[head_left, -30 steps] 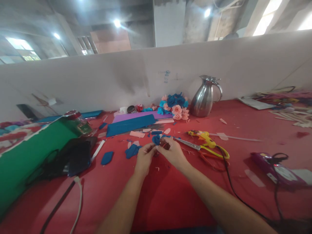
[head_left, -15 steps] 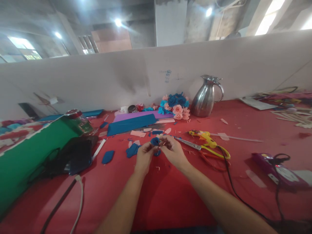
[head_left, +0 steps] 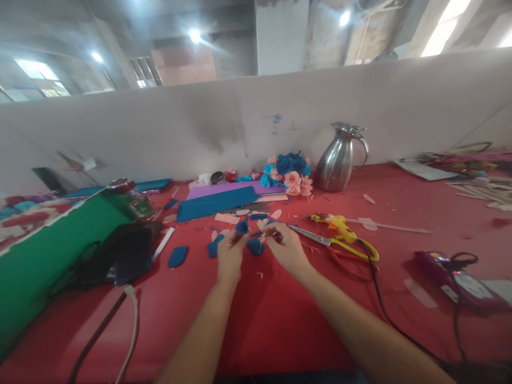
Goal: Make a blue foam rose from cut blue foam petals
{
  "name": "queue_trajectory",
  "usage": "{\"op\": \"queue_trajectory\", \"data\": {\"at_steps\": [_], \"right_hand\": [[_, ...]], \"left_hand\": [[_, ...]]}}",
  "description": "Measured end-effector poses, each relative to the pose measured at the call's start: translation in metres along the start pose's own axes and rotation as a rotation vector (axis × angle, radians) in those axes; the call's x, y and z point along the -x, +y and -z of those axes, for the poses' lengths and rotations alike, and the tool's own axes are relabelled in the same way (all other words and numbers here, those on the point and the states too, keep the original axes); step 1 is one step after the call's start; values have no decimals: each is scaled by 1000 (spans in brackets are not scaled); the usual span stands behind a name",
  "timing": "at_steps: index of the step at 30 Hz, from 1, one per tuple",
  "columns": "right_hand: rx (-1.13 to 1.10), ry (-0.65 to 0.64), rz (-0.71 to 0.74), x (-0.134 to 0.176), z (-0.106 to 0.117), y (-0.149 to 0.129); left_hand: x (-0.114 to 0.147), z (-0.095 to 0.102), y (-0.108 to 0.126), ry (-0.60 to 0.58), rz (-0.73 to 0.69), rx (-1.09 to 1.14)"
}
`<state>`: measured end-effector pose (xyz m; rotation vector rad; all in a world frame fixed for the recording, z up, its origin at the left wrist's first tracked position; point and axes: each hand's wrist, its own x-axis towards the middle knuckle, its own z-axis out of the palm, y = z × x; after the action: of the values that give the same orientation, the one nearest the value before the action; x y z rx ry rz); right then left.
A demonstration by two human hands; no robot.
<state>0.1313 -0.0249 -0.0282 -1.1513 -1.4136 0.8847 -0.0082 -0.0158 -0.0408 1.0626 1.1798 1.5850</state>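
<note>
Between the thumb and fingers of my left hand (head_left: pixel 232 253) is a small dark-blue paper flower (head_left: pixel 242 227), held just above the table. To its right, apart from the flower, my right hand (head_left: pixel 286 246) has its thumb and fingertips pinched together; whatever they hold is too small to make out. A blue paper petal (head_left: pixel 255 246) lies between the two hands. More blue petals (head_left: pixel 215 247) lie partly behind my left hand, and a single one (head_left: pixel 178 257) rests farther left. Pink paper scraps (head_left: pixel 227 218) are scattered beyond my fingers.
Yellow-and-red-handled scissors (head_left: pixel 320 238) and a yellow glue gun (head_left: pixel 340 226) lie right of my hands. Behind stand a paper flower bunch (head_left: pixel 292 173) and a steel jug (head_left: pixel 338 160). A blue paper strip (head_left: pixel 216 204), a glass jar (head_left: pixel 130 200) and a purple power strip (head_left: pixel 456 280) surround the workspace.
My hands have moved apart. The left went slightly left with the blue flower, and the right let go of it. The petal between them now shows more fully.
</note>
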Motion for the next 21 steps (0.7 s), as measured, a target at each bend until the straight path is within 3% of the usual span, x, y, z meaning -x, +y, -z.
{"op": "queue_trajectory", "data": {"at_steps": [4, 9, 18, 21], "right_hand": [[339, -141, 64, 4, 0, 3], [824, -357, 185, 13, -4, 1], [899, -387, 85, 13, -5, -2], [821, -332, 49, 11, -4, -1]], "left_hand": [[-6, 7, 0, 134, -25, -82], [-8, 6, -4, 128, -2, -32], [-3, 2, -1, 54, -49, -65], [-4, 3, -4, 80, -25, -87]]}}
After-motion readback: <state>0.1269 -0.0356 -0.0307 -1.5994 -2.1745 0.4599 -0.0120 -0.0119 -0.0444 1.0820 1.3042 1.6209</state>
